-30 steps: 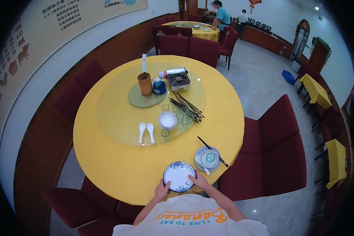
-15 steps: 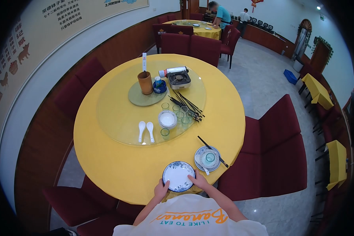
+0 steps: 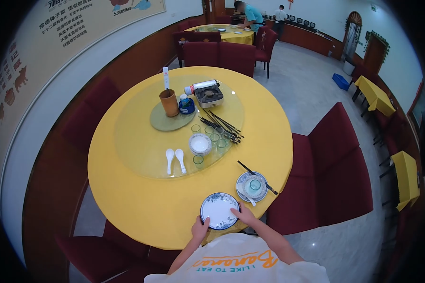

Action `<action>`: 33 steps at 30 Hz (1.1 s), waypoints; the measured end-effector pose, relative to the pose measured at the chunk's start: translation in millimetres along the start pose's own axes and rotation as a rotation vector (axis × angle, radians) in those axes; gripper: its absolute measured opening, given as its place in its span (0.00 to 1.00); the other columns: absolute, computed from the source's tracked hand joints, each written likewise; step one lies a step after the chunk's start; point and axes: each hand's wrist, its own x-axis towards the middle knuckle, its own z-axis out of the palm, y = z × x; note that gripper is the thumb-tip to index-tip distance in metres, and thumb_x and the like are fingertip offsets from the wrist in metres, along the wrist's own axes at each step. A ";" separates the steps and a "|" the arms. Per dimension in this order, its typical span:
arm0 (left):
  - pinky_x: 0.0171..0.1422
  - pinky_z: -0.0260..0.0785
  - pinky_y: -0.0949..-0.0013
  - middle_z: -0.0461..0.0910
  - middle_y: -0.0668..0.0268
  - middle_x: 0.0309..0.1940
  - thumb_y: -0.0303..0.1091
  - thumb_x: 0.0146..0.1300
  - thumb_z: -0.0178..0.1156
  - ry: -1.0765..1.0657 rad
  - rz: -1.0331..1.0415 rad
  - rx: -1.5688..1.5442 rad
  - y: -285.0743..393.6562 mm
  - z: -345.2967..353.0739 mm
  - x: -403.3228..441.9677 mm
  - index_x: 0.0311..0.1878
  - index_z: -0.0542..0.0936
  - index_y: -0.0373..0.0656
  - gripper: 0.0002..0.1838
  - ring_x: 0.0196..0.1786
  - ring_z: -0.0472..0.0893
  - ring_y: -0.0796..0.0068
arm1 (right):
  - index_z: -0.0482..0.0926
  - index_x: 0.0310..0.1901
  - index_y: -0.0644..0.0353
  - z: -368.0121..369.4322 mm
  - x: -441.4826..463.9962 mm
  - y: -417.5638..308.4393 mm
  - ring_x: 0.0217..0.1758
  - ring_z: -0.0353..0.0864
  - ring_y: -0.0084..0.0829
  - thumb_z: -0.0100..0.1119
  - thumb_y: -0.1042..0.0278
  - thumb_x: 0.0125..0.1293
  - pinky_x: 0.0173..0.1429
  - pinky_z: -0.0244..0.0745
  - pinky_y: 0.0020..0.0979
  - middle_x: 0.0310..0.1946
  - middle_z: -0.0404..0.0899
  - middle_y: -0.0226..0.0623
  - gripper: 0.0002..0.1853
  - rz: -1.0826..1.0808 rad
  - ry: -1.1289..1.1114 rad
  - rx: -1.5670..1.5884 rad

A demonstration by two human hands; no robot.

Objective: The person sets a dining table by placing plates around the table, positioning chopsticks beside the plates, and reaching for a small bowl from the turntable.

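A white plate with a blue floral rim (image 3: 219, 211) is held between my two hands at the table's near edge. My left hand (image 3: 200, 227) grips its lower left side, and my right hand (image 3: 244, 214) grips its right side, thumbs over the rim. Just right of it sits a place setting: a patterned plate (image 3: 265, 195) with a bowl, a glass (image 3: 255, 185), a white spoon (image 3: 251, 201) and black chopsticks (image 3: 246, 167). On the glass turntable (image 3: 141, 155) are two white spoons (image 3: 170, 160), a bowl (image 3: 200, 144), several glasses (image 3: 198, 161) and a bundle of chopsticks (image 3: 224, 126).
Farther back on the yellow-covered table (image 3: 269, 137) stand a brown holder (image 3: 169, 104), a blue container (image 3: 187, 106) and a portable stove (image 3: 209, 96). Dark red chairs (image 3: 311, 184) surround it. One person (image 3: 253, 16) leans over another table; a second person (image 3: 279, 19) stands beyond.
The view has turned slightly, so the table and background sit differently in frame. The plate stays in both my hands, now a little farther right in the view.
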 end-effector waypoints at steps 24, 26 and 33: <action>0.29 0.68 0.62 0.77 0.63 0.19 0.53 0.56 0.56 0.136 0.114 -0.013 8.7 -8.4 -4.4 0.41 0.74 0.41 0.23 0.24 0.79 0.65 | 0.63 0.60 0.64 15.9 -12.3 19.5 0.50 0.75 0.32 0.56 0.51 0.61 0.55 0.68 0.31 0.48 0.75 0.44 0.32 0.004 0.062 0.187; 0.29 0.68 0.62 0.77 0.64 0.19 0.53 0.56 0.56 0.175 0.113 -0.008 4.7 -3.4 -3.5 0.40 0.75 0.41 0.22 0.24 0.78 0.65 | 0.61 0.60 0.64 12.2 -14.5 13.7 0.51 0.74 0.33 0.56 0.51 0.61 0.56 0.68 0.31 0.49 0.74 0.45 0.32 0.000 0.028 0.181; 0.30 0.68 0.60 0.77 0.63 0.19 0.52 0.55 0.57 0.202 0.144 0.001 -13.8 6.8 6.6 0.40 0.75 0.41 0.22 0.23 0.77 0.63 | 0.60 0.62 0.62 9.6 -25.1 2.5 0.52 0.75 0.39 0.54 0.46 0.60 0.56 0.68 0.34 0.50 0.74 0.50 0.36 -0.010 0.057 0.179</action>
